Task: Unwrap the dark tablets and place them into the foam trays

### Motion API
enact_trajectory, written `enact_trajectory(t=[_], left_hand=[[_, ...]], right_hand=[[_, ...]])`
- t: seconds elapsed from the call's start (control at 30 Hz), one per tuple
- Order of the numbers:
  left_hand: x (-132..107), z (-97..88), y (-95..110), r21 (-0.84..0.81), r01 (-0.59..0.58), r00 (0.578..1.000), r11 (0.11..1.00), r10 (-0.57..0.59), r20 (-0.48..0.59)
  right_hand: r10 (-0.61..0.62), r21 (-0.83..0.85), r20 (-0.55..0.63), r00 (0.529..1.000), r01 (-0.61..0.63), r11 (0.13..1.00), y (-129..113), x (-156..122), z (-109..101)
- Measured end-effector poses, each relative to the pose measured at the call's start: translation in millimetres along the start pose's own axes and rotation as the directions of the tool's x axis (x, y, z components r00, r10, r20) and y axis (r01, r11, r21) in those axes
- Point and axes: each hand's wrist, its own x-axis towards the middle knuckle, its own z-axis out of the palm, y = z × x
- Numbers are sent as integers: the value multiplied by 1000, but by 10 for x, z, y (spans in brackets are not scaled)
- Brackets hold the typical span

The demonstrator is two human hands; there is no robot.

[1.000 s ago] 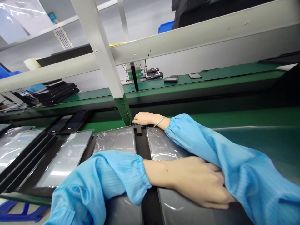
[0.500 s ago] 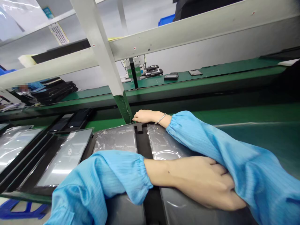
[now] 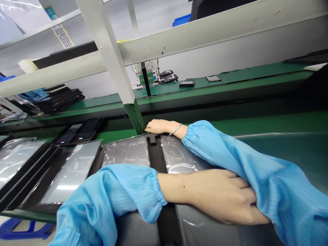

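My forearms cross above a black foam tray [image 3: 156, 159]. Flat grey panels in clear plastic film lie in it, among them a far-left panel [image 3: 128, 150] and a far-right panel [image 3: 176, 155]. My left hand [image 3: 217, 196] reaches across to the tray's right side with its fingers bent down; the fingertips are hidden, partly by my right sleeve. At the tray's far edge, beside the green foot of the post, my right hand [image 3: 159, 126] has its fingers curled over the rim. A thin bangle circles that wrist.
A white post [image 3: 107, 54] rises just beyond the tray. More trays with film-wrapped panels [image 3: 73, 174] stand on the left. Behind, a green shelf [image 3: 225, 77] bears small devices and a stack of black trays [image 3: 61, 99]. A blue plastic frame [image 3: 25, 229] is at lower left.
My left hand has shifted very slightly upward. Otherwise both hands, the tray and its panels look the same.
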Motion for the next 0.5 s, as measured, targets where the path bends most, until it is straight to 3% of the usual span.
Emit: enact_trajectory(t=[0.4,0.5], left_hand=[[-30,-1,-43,-15,5,1000,1000,-5,-10],[-43,-7,-19,-21,-11,998,1000,10,-63]], right_hand=[[-35,1,-6,999,35,999,-40,62,-3],[-37,15,-17,999,37,999,-17,-38,-34]])
